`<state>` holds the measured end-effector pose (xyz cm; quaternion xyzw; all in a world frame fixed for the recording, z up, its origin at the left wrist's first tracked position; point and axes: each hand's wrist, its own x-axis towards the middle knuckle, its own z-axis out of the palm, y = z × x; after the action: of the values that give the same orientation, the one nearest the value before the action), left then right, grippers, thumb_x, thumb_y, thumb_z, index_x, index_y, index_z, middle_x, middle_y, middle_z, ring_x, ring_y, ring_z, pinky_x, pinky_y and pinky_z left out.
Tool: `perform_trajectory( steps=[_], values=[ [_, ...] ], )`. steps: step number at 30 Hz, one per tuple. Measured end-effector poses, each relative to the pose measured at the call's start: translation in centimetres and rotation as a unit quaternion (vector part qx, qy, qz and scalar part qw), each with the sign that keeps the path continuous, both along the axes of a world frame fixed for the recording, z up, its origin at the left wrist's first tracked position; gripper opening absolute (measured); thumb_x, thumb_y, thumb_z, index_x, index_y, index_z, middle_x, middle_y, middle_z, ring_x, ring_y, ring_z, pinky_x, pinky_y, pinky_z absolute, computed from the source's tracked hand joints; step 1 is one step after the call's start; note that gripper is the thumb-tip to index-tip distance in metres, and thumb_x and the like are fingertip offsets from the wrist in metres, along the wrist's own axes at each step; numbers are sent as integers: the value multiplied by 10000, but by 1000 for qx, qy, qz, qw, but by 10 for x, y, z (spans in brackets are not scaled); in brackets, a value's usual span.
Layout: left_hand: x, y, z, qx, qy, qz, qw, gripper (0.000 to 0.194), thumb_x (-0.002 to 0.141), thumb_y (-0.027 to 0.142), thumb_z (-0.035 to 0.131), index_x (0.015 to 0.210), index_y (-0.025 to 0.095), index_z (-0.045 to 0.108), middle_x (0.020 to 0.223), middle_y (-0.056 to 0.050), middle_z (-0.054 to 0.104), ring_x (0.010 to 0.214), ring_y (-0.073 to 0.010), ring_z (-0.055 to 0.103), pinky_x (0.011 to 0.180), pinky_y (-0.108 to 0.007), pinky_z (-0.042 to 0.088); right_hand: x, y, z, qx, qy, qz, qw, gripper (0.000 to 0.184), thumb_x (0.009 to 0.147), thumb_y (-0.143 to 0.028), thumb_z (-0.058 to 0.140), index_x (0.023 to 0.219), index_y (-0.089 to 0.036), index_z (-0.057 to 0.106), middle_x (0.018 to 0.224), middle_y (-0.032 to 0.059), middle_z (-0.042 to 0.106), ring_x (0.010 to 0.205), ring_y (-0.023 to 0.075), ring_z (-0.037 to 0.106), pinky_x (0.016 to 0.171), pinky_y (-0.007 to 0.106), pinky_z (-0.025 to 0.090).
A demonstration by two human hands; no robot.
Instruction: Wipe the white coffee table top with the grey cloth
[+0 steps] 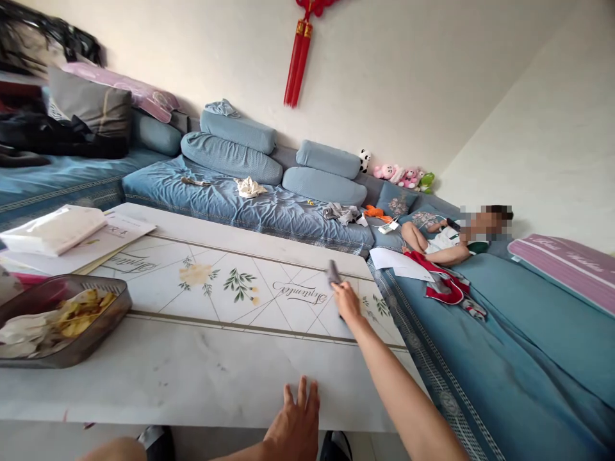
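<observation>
My right hand [346,299] reaches out over the far right part of the table and is closed around a narrow dark grey item [332,271]. This item is blurred, and its kind cannot be made out. Beneath it lies a white runner with flowers, lines and script on the marble-patterned table [216,365]. Near the table's front edge my left hand [298,413] rests with fingers spread, holding nothing.
A grey translucent bin [108,326] with peels and crumpled tissue stands at the left, before a tissue pack [52,230] on papers. Blue sofas [519,346] border the table's far and right sides. A person [446,240] reclines at the right, near red clothing [444,282].
</observation>
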<state>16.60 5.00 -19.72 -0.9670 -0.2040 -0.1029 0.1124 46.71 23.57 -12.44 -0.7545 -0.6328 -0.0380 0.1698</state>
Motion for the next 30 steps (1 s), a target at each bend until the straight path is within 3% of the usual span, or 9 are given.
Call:
perform_trajectory(
  steps=[2, 5, 9, 11, 13, 17, 20, 24, 30],
  values=[
    [3, 1, -5, 31, -22, 6, 999, 543, 1080, 477, 468, 1488, 190, 684, 1514, -174, 664, 1337, -404, 642, 923, -522, 551, 35, 2, 12, 0, -6, -78, 997, 408, 970, -177, 544, 1304, -154, 777, 1112, 133, 730, 875, 202, 692, 809, 296, 529],
    [7, 2, -13, 64, -47, 8, 997, 472, 1082, 403, 462, 1419, 231, 745, 1479, -145, 696, 1268, -378, 679, 876, -493, 546, 38, 12, 11, 4, -8, -119, 993, 405, 980, -204, 531, 1288, -109, 777, 1072, 168, 731, 898, 230, 700, 816, 311, 526],
    [10, 3, -22, 102, -73, 16, 992, 463, 1089, 409, 453, 1377, 243, 775, 1464, -118, 712, 1234, -353, 692, 850, -471, 548, -4, 25, -17, 6, 3, -40, 999, 382, 998, -243, 568, 1309, -205, 785, 1152, 129, 737, 1018, 212, 706, 910, 279, 524],
    [9, 3, -25, 109, -76, 17, 991, 467, 1089, 419, 448, 1377, 252, 775, 1472, -114, 707, 1239, -353, 688, 849, -469, 550, -9, 24, -24, 2, 11, 7, 1000, 358, 988, -274, 608, 1295, -275, 793, 1182, 84, 738, 1030, 193, 700, 921, 258, 521],
    [9, 3, -27, 105, -70, 16, 992, 471, 1085, 437, 453, 1376, 255, 775, 1478, -122, 701, 1249, -365, 684, 847, -472, 551, 4, 21, -20, 1, 13, 14, 1000, 345, 977, -268, 603, 1259, -279, 803, 1177, 74, 736, 991, 193, 695, 883, 260, 524],
    [10, 1, -30, 97, -67, 17, 993, 460, 1082, 448, 475, 1390, 269, 767, 1491, -133, 690, 1259, -372, 684, 851, -474, 558, 38, 21, -4, 10, 5, -39, 999, 372, 960, -199, 534, 1219, -173, 799, 1086, 125, 728, 951, 226, 692, 835, 282, 510],
    [15, -3, -36, 96, -62, 36, 993, 422, 1060, 425, 540, 1403, 304, 756, 1499, -129, 685, 1273, -374, 680, 872, -481, 566, 33, 22, -9, 3, 5, -20, 1000, 363, 978, -215, 545, 1228, -169, 803, 1097, 133, 731, 988, 230, 704, 872, 282, 514],
    [17, -9, -42, 88, -49, 74, 992, 408, 1025, 404, 609, 1391, 307, 762, 1505, -142, 677, 1301, -401, 658, 913, -518, 566, 22, 17, -19, -21, 17, 36, 999, 340, 983, -263, 621, 1271, -280, 801, 1170, 69, 742, 1027, 191, 709, 934, 251, 510],
    [7, -2, -24, 96, -68, 20, 993, 449, 1038, 429, 543, 1400, 277, 760, 1498, -141, 682, 1278, -386, 657, 872, -494, 545, 43, 26, -2, -20, 1, -42, 999, 365, 986, -197, 545, 1247, -146, 795, 1141, 156, 723, 995, 249, 703, 897, 311, 517]
  ],
)
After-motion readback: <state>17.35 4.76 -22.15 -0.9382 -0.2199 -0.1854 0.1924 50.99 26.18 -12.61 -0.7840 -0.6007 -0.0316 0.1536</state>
